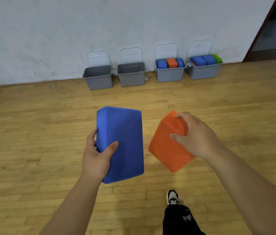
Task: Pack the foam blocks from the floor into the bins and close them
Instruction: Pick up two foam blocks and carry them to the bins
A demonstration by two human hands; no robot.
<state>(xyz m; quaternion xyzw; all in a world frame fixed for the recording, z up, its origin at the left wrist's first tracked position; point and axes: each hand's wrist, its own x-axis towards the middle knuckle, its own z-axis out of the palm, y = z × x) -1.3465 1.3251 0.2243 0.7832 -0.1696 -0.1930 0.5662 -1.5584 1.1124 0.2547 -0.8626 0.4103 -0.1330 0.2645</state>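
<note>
While your left hand [98, 155] grips the blue block [123, 143], thumb on its face, and your right hand [196, 134] clamps the orange block [166, 150] from above, both blocks hang over the wooden floor [32, 133], well apart from the bins. Aim for the leftmost bin [98, 82] or its neighbour; the two right bins [170, 74] look full. Lower each block level between the rims. The floor ahead is open, and the lids [98, 58] lean on the wall.

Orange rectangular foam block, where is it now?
In the head view, right of centre, the orange rectangular foam block is held tilted above the wooden floor in the right hand, beside the blue rectangular foam block that the left hand grips.
</note>
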